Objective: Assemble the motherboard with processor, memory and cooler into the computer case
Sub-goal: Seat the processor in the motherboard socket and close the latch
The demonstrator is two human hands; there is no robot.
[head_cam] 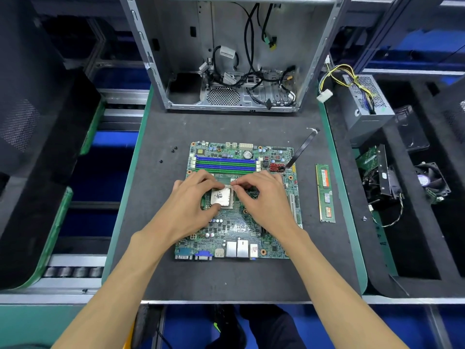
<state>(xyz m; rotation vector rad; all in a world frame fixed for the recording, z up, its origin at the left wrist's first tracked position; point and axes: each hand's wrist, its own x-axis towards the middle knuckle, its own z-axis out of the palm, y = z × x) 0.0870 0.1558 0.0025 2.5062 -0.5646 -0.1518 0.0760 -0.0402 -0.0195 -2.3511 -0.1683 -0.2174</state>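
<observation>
Hands first: we see our left hand (192, 197) curled over the near-left side of the processor (221, 198), thumb at its near edge and fingertips at its far edge, so it appears to grip the chip by its sides. Our right hand (261, 197) has its fingers bent inward, the fingertips (236, 188) pinching at the far-right corner of the processor; we cannot tell whether they hold the chip itself or a thin metal part of the socket there.

We see the processor sitting at the middle of the motherboard (239, 230), which lies flat on the dark work mat (226, 280) with its port row toward us. Blue and green memory slots (226, 164) run across the board just beyond our hands. A flat black cable (302, 147) rises from the board's far-right corner.

We find one memory stick (325, 193) lying on the mat just right of the board, apart from it. The computer case (231, 54) stands open at the far edge of the mat, loose cables hanging inside. A power supply (367, 104) and a cooler fan (431, 182) rest in the tray (415, 273) to the right. Small black screws (174, 149) lie on the mat left of the board.
</observation>
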